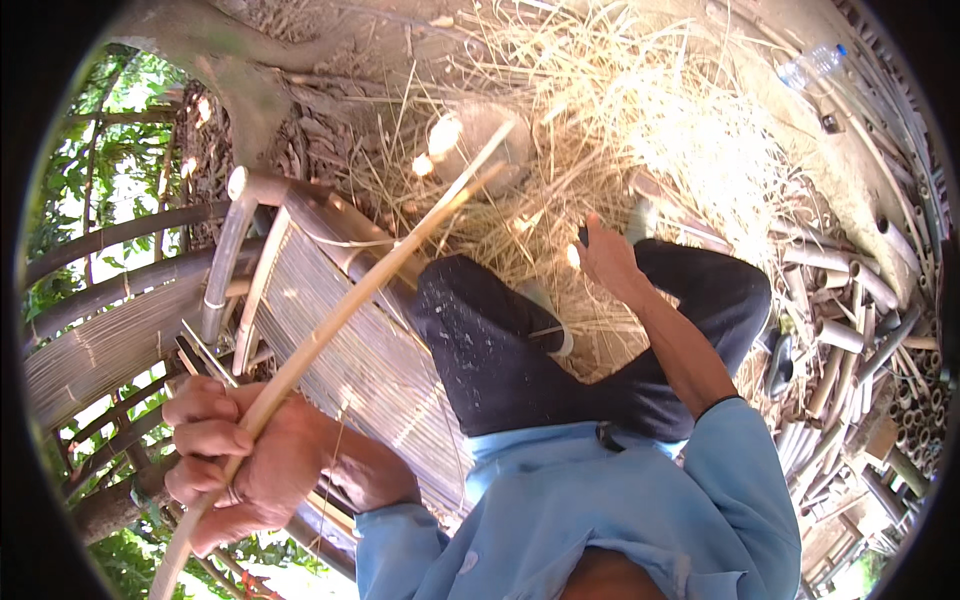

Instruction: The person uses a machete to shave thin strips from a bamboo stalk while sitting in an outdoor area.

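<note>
The left hand (277, 455) curls round a long pale bamboo strip (345, 308); farther forward, the right hand (611, 264) grips a small dark object (583, 237).

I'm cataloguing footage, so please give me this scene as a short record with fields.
Left hand: closed around a long pale strip
Strip angle: slants up toward the right
Right hand: above straw; something dark at its fingers, unclear what
Left side: slatted panel
Right side: cut bamboo pieces
Upper right: clear bottle, blue cap
</note>
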Tool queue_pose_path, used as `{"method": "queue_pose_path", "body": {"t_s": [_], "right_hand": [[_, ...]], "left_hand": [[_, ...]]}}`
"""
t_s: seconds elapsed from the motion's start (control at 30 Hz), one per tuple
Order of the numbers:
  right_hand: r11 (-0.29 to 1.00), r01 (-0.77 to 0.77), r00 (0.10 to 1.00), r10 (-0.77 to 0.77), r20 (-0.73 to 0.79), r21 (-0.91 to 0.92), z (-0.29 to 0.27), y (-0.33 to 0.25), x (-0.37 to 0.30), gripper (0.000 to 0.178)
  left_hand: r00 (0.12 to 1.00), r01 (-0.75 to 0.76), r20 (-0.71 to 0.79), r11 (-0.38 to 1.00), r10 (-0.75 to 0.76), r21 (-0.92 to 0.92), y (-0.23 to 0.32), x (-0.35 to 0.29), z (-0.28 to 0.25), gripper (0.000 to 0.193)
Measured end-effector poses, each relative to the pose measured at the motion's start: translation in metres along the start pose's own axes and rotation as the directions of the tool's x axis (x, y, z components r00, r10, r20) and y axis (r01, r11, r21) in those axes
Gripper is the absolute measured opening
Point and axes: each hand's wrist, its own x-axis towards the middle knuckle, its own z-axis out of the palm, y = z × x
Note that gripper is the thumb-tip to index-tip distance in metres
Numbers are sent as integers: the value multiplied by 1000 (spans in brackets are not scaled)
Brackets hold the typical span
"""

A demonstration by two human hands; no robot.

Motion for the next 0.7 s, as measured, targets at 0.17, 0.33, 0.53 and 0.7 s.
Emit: {"method": "queue_pose_path", "body": {"t_s": [0.17,0.33,0.53,0.7], "right_hand": [[924,235,965,-183,-190,303,-67,-73,-56,37],[766,407,913,-325,-247,497,-98,-140,-103,27],[629,730,668,-574,-474,268,-117,-196,-155,26],[583,778,610,-613,-502,233,-105,-200,-145,23]], "left_hand": [[911,315,-256,947,-322,-71,15,3,36,62],[911,194,-364,980,-194,-36,16,-11,60,53],[921,154,-359,988,-151,-21,26,-25,60,44],[964,156,-191,976,-184,-154,26,-26,41,54]]}}
